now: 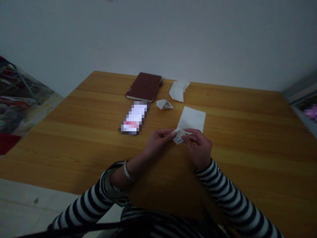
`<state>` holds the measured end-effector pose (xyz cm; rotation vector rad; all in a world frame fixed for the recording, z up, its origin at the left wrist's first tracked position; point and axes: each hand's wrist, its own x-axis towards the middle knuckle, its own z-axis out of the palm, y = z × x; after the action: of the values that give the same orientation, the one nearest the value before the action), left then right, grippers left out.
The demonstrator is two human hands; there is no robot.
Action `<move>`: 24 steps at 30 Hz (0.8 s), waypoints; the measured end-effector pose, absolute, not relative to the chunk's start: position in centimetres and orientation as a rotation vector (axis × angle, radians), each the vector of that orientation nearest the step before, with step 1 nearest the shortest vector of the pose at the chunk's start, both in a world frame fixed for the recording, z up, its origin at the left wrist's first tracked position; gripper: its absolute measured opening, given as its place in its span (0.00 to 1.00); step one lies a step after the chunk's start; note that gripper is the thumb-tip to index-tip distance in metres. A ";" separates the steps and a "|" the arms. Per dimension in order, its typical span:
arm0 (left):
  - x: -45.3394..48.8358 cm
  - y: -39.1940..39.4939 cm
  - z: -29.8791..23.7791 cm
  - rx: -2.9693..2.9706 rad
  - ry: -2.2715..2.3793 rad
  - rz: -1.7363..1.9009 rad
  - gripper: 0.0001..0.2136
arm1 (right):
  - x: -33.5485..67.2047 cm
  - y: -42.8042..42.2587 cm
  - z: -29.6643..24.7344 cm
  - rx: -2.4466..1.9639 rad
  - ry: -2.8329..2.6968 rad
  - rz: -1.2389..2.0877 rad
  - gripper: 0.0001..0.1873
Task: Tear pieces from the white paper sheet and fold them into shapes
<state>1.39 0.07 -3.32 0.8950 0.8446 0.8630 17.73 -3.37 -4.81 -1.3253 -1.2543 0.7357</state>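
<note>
Between my two hands is a small piece of folded white paper (178, 137), raised over the wooden table (235, 138). My left hand (158, 141) pinches its left side between thumb and fingers. On the other side, my right hand (199, 145) grips it the same way, with the thumb on the front. Just behind the fingers lies a flat white sheet of paper (192, 118), its near edge partly covered by my hands. A folded paper piece (164, 104) rests farther back, left of that sheet.
Toward the wall, a fanned stack of white folded papers (178, 90) lies beside a dark red notebook (144, 86). A phone with a lit, blurred screen (135, 117) is in front of the notebook. The pale wall (173, 39) borders the table's far edge.
</note>
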 end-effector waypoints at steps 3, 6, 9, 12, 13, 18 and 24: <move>1.6 -0.1 -3.3 0.916 0.926 0.955 0.12 | 17.7 -3.3 -4.8 -1.323 -1.206 0.831 0.15; 1.7 -0.3 -3.6 0.942 1.009 1.031 0.10 | 17.6 -3.3 -4.9 -1.313 -1.140 0.922 0.14; 1.9 -0.4 -3.7 0.978 1.059 1.072 0.09 | 17.3 -3.4 -4.8 -1.307 -1.104 0.967 0.11; 1.9 -0.4 -3.4 1.062 1.088 1.101 0.08 | 17.2 -3.5 -4.6 -1.299 -1.065 0.967 0.11; 1.9 -0.4 -3.3 1.097 1.087 1.101 0.08 | 17.2 -3.6 -4.5 -1.288 -1.063 0.960 0.12; 1.7 -0.3 -2.7 1.172 1.063 1.109 0.09 | 18.1 -3.6 -4.2 -1.247 -1.295 0.777 0.17; 1.6 -0.1 -2.7 1.165 1.057 1.125 0.08 | 18.6 -3.4 -4.4 -1.209 -1.305 0.907 0.15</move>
<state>1.57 -0.12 -2.74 1.1655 1.0571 1.1251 18.60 -3.39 -4.39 -1.2089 -1.3052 0.9071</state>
